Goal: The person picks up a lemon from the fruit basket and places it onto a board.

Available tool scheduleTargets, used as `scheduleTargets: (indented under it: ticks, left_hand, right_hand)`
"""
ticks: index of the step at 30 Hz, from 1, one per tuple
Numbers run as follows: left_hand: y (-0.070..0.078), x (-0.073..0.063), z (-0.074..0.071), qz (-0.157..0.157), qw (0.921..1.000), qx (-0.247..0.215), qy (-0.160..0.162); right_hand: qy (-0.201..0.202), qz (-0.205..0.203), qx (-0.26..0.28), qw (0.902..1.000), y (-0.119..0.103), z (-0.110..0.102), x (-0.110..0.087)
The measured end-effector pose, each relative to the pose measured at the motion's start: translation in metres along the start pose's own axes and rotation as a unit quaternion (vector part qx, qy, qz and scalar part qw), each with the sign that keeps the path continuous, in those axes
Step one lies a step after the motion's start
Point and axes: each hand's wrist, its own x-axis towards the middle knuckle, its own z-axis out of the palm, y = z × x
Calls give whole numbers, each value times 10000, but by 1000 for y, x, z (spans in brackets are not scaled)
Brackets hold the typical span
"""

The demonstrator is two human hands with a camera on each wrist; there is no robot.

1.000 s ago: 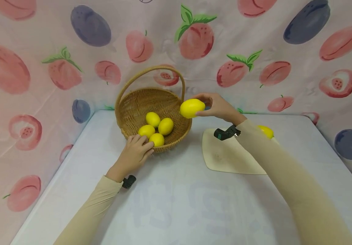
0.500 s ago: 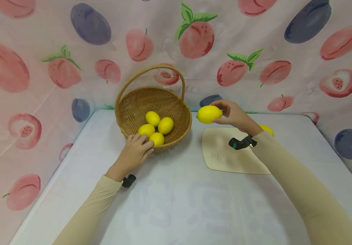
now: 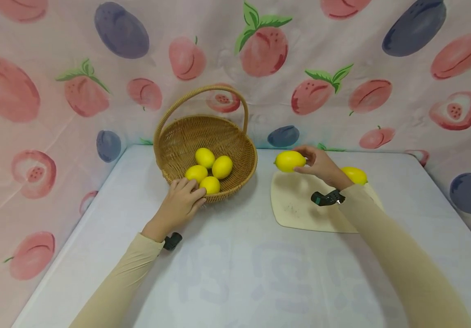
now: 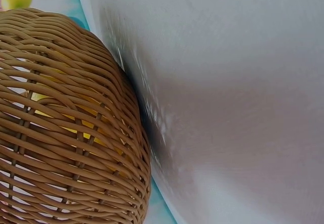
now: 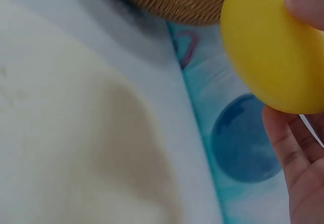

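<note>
Pinching a yellow oval lemon point(image 3: 290, 161) in the half-closed right hand point(image 3: 323, 165), aloft near the far edge of a flat cream board point(image 3: 297, 205); gripping with the curled left hand point(image 3: 176, 204) the rim of a round brown wicker basket point(image 3: 196, 130) with four yellow lemons point(image 3: 222, 167) inside

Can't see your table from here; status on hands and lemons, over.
Left hand gripping basket rim; right hand holding lemon aloft. Four lemons inside basket. Another lemon at cutting board's far right; nothing obvious in the way.
</note>
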Motion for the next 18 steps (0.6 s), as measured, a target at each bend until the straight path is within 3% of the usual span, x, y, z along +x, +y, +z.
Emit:
scheduleTargets:
  ticks: [8, 18]
  left_hand:
    - [-1, 0, 2, 7, 10000, 12, 15]
    - [0, 0, 0, 75, 9999, 15, 125]
  right_hand:
    - [-34, 480, -210, 9986, 27, 7, 4]
    - [-121, 694, -340, 9969, 49, 8, 5]
